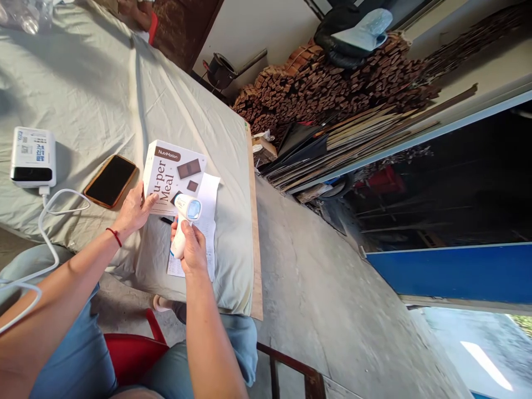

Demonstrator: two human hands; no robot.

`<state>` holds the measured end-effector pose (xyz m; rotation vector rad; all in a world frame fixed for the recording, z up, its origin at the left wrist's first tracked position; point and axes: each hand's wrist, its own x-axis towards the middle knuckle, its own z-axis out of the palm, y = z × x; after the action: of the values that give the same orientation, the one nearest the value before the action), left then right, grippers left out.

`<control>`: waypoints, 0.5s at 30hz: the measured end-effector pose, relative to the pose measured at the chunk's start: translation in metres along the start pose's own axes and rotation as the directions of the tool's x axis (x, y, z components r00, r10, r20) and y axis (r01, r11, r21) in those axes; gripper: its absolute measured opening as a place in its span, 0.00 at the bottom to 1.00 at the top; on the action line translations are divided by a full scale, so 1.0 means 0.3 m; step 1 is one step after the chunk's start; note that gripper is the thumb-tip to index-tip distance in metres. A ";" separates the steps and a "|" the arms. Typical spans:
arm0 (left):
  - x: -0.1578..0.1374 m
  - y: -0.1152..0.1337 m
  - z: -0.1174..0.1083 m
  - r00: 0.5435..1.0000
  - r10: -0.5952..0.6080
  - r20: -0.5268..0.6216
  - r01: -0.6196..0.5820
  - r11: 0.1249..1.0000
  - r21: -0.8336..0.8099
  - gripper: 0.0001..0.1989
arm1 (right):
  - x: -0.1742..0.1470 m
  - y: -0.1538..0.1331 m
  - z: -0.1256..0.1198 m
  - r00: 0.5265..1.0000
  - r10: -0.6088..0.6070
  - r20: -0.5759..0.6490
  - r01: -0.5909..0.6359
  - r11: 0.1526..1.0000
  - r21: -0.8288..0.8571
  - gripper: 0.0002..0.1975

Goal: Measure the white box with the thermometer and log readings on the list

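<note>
A white infrared thermometer (181, 235) with a small blue-lit screen is gripped in my right hand (193, 246), its head in front of the box. My left hand (137, 208) holds the lower left edge of a white box (166, 166) printed "NutriMotion" and "Meal", thumb on its front. The box stands tilted over the table, and its lower right part is hidden behind the thermometer. Under the thermometer and box lies a sheet of paper (210, 221) with writing. A dark pen (166, 220) shows partly between my hands.
Left of the box lies a phone (110, 181) in an orange-edged case. A white power bank (33, 155) with a white cable (52, 249) sits further left. Clear plastic (27, 14) is at the far left corner. Stacked wood strips (332, 83) line the wall beyond the cloth-covered table (91, 77).
</note>
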<state>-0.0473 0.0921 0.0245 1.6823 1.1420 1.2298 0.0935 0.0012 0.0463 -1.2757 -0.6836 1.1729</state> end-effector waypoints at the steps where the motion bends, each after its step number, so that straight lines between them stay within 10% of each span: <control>1: 0.000 0.000 0.000 1.000 0.003 0.002 -0.003 1.000 -0.003 0.20 | -0.001 -0.002 0.001 1.000 0.006 -0.002 -0.006 1.000 0.007 0.21; 15: 0.003 -0.037 0.014 0.998 -0.048 -0.027 0.045 0.993 -0.109 0.21 | -0.050 -0.061 0.004 0.993 -0.094 -0.064 0.082 0.981 -0.177 0.20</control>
<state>-0.0457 0.0963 0.0134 1.5539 1.1061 1.2678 0.0928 -0.0102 0.0670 -1.4123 -0.7950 1.0070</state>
